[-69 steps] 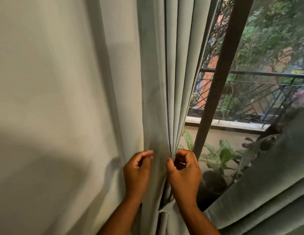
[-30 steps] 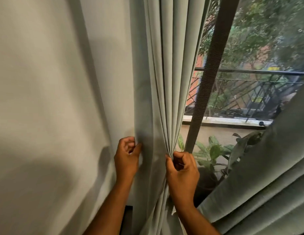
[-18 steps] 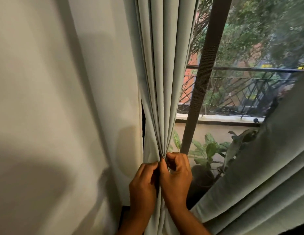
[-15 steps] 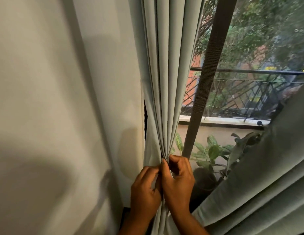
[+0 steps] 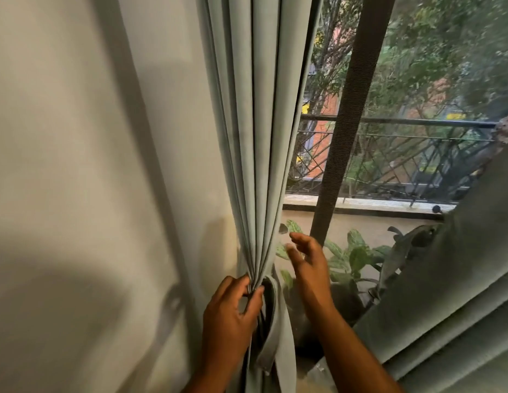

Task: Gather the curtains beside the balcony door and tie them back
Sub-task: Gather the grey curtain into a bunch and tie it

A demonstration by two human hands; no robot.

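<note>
A pale grey-green curtain [image 5: 261,131] hangs in tight vertical pleats beside the balcony door. My left hand [image 5: 230,316] pinches the gathered pleats at waist height. A fabric tie-back strip [image 5: 271,330] of the same cloth hangs in a loop just right of that grip. My right hand [image 5: 309,259] is off the cloth, fingers spread, a little right of the pleats and blurred with motion. A second curtain [image 5: 459,307] slants across the lower right corner.
A plain cream wall [image 5: 77,180] fills the left half. A dark door frame post [image 5: 349,117] stands right of the curtain. Behind the glass are potted plants [image 5: 352,259], a metal balcony railing [image 5: 417,154] and trees.
My right hand has let go of the gathered pleats and swung out to the right, open. My left hand stays clamped on the bunch, and the tie-back loop now shows beside it.
</note>
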